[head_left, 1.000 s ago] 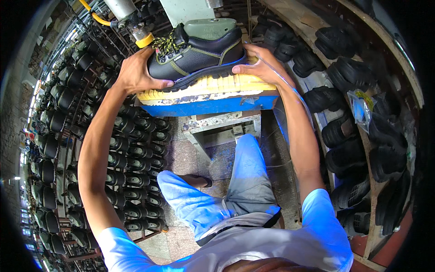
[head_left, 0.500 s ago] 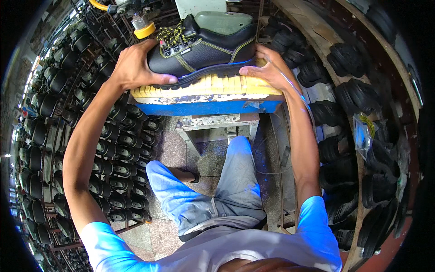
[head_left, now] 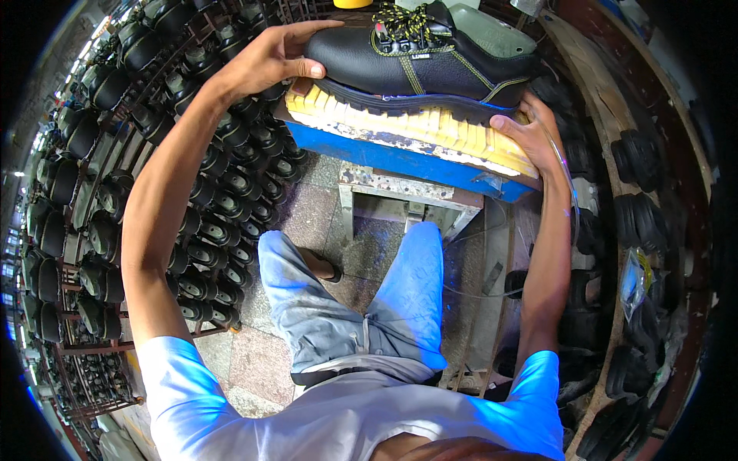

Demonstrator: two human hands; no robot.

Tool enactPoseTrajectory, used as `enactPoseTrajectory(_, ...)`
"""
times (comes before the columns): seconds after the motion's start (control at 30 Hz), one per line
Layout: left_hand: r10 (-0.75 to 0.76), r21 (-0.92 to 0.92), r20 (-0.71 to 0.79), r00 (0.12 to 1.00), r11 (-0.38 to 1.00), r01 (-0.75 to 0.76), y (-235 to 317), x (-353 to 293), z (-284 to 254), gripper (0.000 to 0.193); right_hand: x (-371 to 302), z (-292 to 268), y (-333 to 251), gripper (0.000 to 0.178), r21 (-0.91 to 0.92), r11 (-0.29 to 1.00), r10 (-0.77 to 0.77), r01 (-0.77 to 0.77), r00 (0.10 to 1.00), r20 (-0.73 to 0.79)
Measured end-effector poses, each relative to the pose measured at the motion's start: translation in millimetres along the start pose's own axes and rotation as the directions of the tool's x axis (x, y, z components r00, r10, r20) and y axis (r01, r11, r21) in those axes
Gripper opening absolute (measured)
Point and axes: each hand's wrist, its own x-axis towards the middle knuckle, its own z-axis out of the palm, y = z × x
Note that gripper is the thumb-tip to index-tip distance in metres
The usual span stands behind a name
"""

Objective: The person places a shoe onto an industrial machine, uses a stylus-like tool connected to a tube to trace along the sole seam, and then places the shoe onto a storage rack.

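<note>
A black leather shoe point(head_left: 430, 73) with yellow stitching and yellow-and-black laces sits sole down on a ridged yellow pad point(head_left: 407, 117). Inside its collar stands a grey-green shoe last point(head_left: 492, 32). My left hand point(head_left: 273, 61) grips the toe end, thumb low by the sole edge and fingers stretched over the far side. At the heel, my right hand point(head_left: 538, 134) is wrapped round the back, thumb on the near side just above the pad. The pad's blue base point(head_left: 400, 159) rests over a metal stand point(head_left: 411, 187).
Racks of black shoes on lasts point(head_left: 100, 238) fill the left side. Along the right, a shelf point(head_left: 603, 330) holds several black soles point(head_left: 636, 157) and a clear plastic bag point(head_left: 633, 283). A thin cable point(head_left: 484, 295) loops beside the stand. Something yellow point(head_left: 352, 3) shows at the top edge.
The shoe, pad and both hands now appear farther right and higher, slanting down toward the right, as the whole view has turned. Both hands stay on the shoe.
</note>
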Motion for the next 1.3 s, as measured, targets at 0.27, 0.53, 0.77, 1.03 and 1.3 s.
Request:
enactPoseTrajectory(0.27,-0.027,0.069,0.208,0.978,0.998,0.012,11,19,-19,0.059,-4,1,-6,0.077,-0.033,0.999,-0.001,-0.001,0.999,-0.035)
enactPoseTrajectory(0.53,-0.24,0.037,0.205,0.949,0.971,0.237,52,16,-16,0.079,-4,3,0,0.085,-0.042,0.999,-0.003,0.001,0.999,-0.037)
enactPoseTrajectory(0.77,-0.383,0.633,0.084,0.92,0.733,0.248,89,54,18,0.075,-9,-5,-2,0.077,-0.092,0.995,-0.037,0.033,0.999,-0.038)
enactPoseTrajectory(1.03,0.245,0.773,-0.259,0.934,0.632,0.048,31,45,56,0.037,-14,6,-2,0.074,-0.032,0.997,-0.071,0.07,0.997,-0.033)
enactPoseTrajectory(1.3,-0.086,0.175,-0.23,0.969,0.976,0.128,0,3,21,0.068,-13,7,3,0.079,0.151,0.986,-0.046,0.067,0.989,-0.139)
